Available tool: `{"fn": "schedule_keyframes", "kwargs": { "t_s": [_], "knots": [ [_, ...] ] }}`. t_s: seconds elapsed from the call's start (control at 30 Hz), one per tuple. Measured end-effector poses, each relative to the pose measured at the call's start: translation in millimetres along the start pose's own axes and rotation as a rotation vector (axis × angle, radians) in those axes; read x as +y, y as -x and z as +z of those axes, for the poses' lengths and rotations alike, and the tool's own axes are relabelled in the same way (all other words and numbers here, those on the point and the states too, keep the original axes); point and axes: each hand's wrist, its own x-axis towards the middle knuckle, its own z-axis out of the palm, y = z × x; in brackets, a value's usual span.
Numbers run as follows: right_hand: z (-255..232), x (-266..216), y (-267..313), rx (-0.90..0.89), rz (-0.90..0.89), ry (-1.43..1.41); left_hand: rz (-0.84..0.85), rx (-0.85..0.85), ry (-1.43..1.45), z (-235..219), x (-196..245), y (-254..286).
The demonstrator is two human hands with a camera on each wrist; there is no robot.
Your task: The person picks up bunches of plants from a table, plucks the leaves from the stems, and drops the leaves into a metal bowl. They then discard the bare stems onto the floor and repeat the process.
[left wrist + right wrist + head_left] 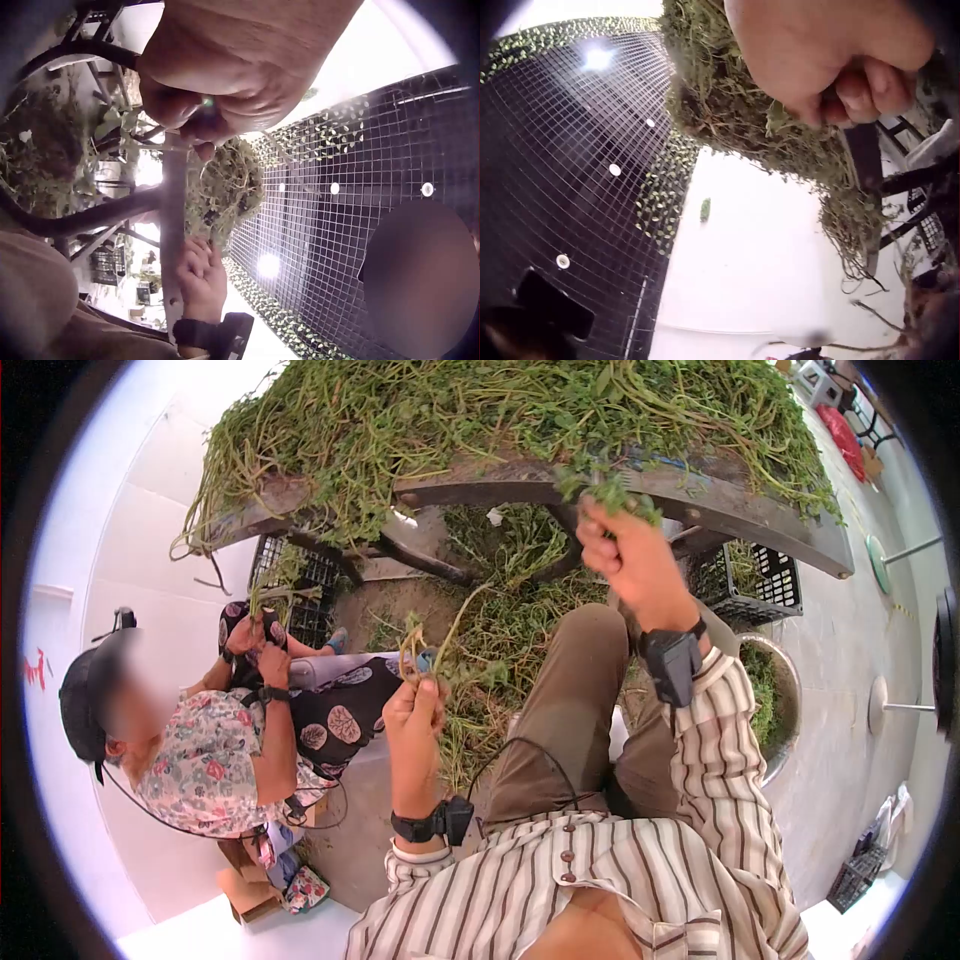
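Observation:
My left hand (pixel 412 725) is raised in front of my body, pinching a few thin plant stems (pixel 452 632) between thumb and fingers. One long stem curves up and away from it. In the left wrist view the left hand (pixel 225 82) has its fingers curled at the stems. Farther right, my right hand (pixel 635 560) is at the table's near edge, fingers curled around a leafy green sprig (pixel 620 498). Close behind that sprig lies the big heap of green plants (pixel 480 420). The right wrist view shows the right hand (pixel 832 67) beside the heap, its palm hidden.
The heap hangs over the wooden table edge (pixel 480 485). More plants (pixel 510 560) lie on the floor below. Black crates (pixel 770 585) stand under the table, and a round tub (pixel 785 680) is right of my knees. Another person (pixel 215 760) sits at the left, holding stems.

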Motion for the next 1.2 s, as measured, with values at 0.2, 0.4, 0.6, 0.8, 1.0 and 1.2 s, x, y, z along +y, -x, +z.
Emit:
{"fn": "schedule_keyframes", "kwargs": {
  "t_s": [0.2,0.4,0.6,0.8,1.0,1.2],
  "knots": [
    [24.8,45.1,17.8,-0.179,0.185,0.182,0.082,-0.053,0.201,18.1,9.2,-13.8],
    [30.3,56.3,20.4,-0.242,0.344,0.228,0.072,-0.071,0.286,34.7,13.2,-19.5],
    [24.8,85.8,27.1,-0.239,0.477,0.177,0.074,-0.138,0.31,41.8,10.2,-24.4],
    [33.8,80.2,29.0,-0.166,0.62,-0.006,0.029,-0.104,0.283,47.2,6.8,-25.1],
    [34.5,80.7,30.2,-0.137,0.593,-0.097,-0.003,-0.099,0.229,54.1,4.2,-21.0],
    [34.6,75.6,28.1,-0.178,0.53,-0.184,-0.018,-0.221,0.264,57.6,6.4,-17.6]
  ]
}}
